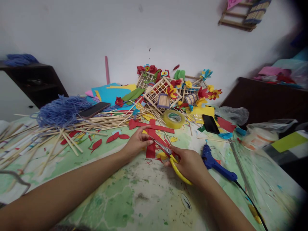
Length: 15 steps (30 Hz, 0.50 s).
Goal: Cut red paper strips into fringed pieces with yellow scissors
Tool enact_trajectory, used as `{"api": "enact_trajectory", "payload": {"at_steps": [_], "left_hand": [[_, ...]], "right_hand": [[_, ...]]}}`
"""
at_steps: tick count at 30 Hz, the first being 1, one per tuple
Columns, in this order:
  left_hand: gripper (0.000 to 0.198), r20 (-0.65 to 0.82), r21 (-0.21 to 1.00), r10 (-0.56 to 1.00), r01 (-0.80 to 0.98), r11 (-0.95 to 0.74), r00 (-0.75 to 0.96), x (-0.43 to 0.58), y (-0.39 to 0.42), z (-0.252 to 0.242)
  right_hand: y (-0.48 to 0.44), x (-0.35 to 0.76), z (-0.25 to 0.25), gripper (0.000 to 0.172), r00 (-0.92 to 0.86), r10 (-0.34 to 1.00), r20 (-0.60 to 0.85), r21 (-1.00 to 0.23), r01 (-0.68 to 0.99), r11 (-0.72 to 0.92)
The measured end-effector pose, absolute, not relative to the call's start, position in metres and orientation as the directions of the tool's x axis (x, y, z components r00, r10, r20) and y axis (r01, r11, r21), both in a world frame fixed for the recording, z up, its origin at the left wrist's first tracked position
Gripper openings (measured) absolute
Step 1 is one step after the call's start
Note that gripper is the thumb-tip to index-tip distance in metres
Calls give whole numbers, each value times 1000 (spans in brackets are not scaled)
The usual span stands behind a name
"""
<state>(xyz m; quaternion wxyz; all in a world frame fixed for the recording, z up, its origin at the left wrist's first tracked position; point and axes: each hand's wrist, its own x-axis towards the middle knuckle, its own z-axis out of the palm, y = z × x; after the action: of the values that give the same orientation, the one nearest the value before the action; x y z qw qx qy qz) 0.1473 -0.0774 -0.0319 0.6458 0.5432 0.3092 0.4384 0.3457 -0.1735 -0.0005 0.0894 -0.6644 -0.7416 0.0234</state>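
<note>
The person's right hand (189,165) holds a pair of yellow scissors (176,168). It squeezes the handles, and the metal blades (162,147) are pressed close together, though it is hard to see how small the gap is. The left hand (136,142) pinches a piece of red paper (150,150). The tips of the blades touch this paper, and the left hand is just beside the scissors.

A long red strip (161,128) lies just past the scissors, and a roll of tape (174,119) sits a bit past that. Small red paper shapes (117,135) lie to the left of the scissors on the painted table (144,199). A blue glue gun (216,165) lies to the right of the scissors, and a black cord (250,199) runs from it. A black phone (210,124) is past the scissors, off to the right. A big heap of stick frames (162,93) and paper flowers (214,94) is far past the scissors. A pile of wood sticks (60,128) and blue yarn (61,110) is far to the left of the scissors.
</note>
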Motion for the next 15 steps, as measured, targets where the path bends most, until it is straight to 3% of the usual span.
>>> {"api": "enact_trajectory", "payload": {"at_steps": [7,15], "left_hand": [[68,75,968,903,-247,35,424,148,-76,-33],[68,61,962,903,-268,62,425,149,-77,-31]], "right_hand": [[-173,345,0,56,-106,990,93,-161,980,120],[-174,345,-1,47,-92,990,104,-142,984,107]]}}
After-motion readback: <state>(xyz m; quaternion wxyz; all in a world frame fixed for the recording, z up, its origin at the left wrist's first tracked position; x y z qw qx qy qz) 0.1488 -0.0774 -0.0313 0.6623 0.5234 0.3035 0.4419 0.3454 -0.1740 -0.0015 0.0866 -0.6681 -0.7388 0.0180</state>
